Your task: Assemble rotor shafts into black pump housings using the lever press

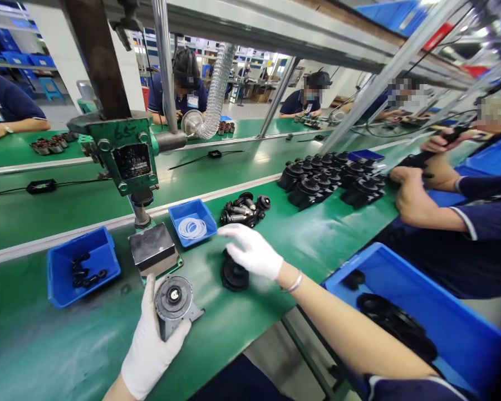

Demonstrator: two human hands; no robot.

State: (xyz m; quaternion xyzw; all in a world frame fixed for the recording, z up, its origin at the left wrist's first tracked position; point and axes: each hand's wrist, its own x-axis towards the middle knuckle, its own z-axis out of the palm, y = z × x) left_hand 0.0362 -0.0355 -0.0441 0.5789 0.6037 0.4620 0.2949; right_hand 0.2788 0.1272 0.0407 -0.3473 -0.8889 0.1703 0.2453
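My gloved left hand (152,345) holds a round grey metal housing (174,298) by its edges, its face with a central hub turned up. Above a black round part (234,274) on the green bench is my gloved right hand (253,250). Its fingers are apart and point left, with nothing held between them; whether it touches the black part cannot be made out. A blue tray of white rings (192,228) lies just beyond, left of my right hand. The press's metal block (153,247) stands behind the grey housing.
A green press (129,150) rises at the left beside a blue bin (54,278) with small black parts. Black parts with metal shafts (244,210) and rows of black housings (317,178) stand behind. A large blue bin (384,253) is at right, near a co-worker's arm (430,214).
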